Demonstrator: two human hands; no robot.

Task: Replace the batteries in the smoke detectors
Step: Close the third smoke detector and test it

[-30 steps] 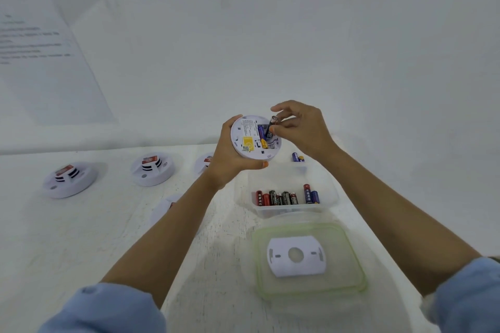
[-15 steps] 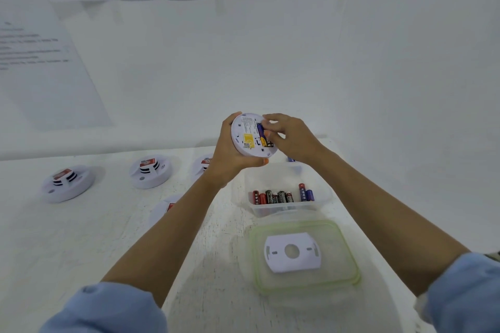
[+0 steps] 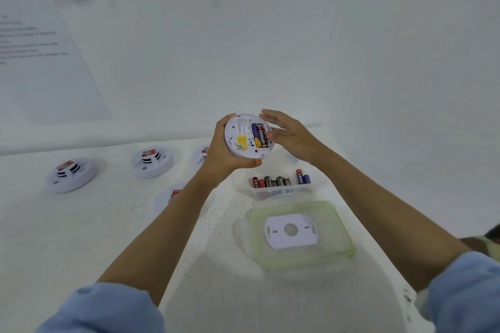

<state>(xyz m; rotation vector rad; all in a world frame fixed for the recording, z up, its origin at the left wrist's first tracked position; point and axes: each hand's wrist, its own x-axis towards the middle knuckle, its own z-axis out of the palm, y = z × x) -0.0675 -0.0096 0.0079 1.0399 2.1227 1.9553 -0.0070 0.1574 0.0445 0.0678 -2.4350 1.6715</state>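
As the left hand clasps the smoke detector rim, right hand lies spread alongside.

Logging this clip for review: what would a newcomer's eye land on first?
The smoke detector held up at centre in the left hand, back facing the camera with two batteries seated in it; the right hand rests straight-fingered at its right edge. Below, a clear tub of spare batteries and a green-rimmed lid carrying a white mounting plate.

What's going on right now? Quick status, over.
Left hand grips smoke detector. Right hand open beside it. Two batteries in its bay. Nothing blocking.
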